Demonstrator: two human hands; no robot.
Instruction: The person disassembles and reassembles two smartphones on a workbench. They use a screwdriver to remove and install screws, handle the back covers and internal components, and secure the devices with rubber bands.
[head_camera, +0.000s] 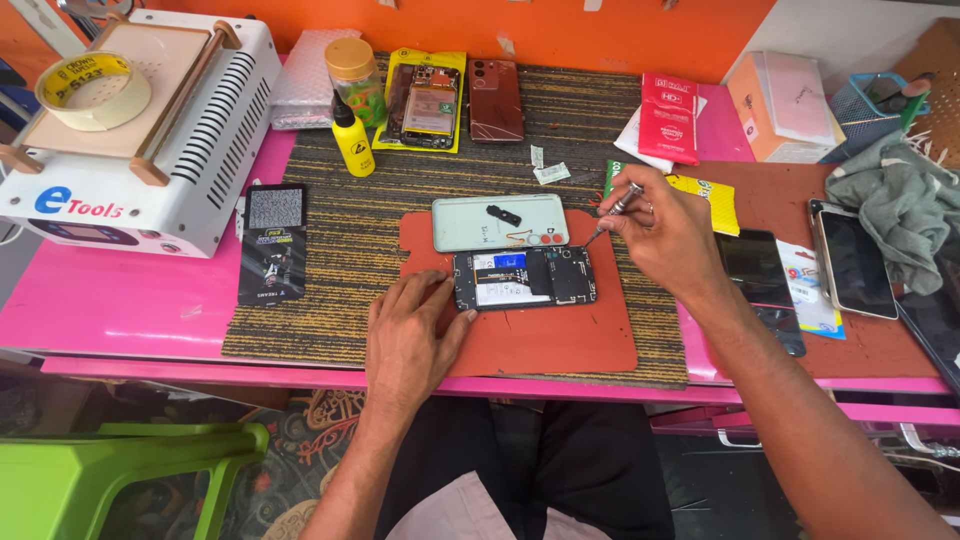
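- Plainly, the opened phone lies face down on a red mat, its far right corner met by the screwdriver tip; any screw there is too small to make out.
- Right hand: grip clenched on the screwdriver, which is tilted.
- Left hand: grip released, fingertips steadying the phone's left edge.
- Pale back cover lies just beyond the phone, touching it or nearly so.
- Striped woven mat underneath, on a pink bench; orange wall behind; grey cloth cut off at right.
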